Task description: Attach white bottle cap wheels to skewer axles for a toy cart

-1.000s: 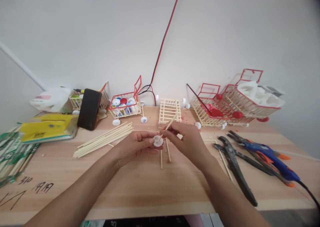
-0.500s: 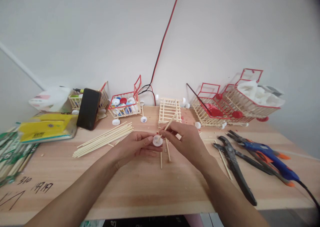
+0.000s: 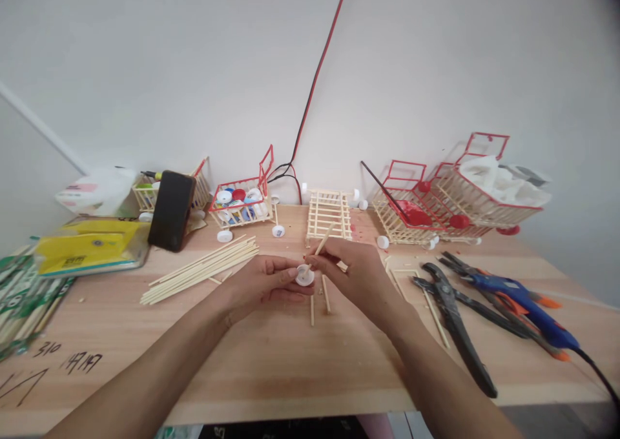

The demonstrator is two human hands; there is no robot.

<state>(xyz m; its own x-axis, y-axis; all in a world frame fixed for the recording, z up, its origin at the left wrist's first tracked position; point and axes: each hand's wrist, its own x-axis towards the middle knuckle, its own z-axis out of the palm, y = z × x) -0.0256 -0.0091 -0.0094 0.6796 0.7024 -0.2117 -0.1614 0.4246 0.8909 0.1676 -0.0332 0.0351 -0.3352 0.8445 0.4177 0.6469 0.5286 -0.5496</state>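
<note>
Between the thumb and fingers of my left hand (image 3: 268, 279) is a white bottle cap (image 3: 305, 276), its hollow side facing up. My right hand (image 3: 356, 268) pinches a thin wooden stick (image 3: 325, 237), tilted, with its lower end inside the cap. Whether the tip is fixed to the cap I cannot tell. Just beyond my hands stands a small stick-built frame (image 3: 328, 212) with white caps at its far corners. Short cut sticks (image 3: 326, 295) lie on the table beneath and beside my right hand.
Pliers-like cutters (image 3: 453, 323) and a blue glue gun (image 3: 526, 306) lie at right. To the left are a pile of sticks (image 3: 203, 270), a phone (image 3: 171, 210) and a yellow packet (image 3: 92, 245). Miniature carts (image 3: 242, 203) line the wall, some holding caps or white material.
My right hand has shifted slightly, and the stick now leans a little lower and further left. The cap in my left hand has barely moved.
</note>
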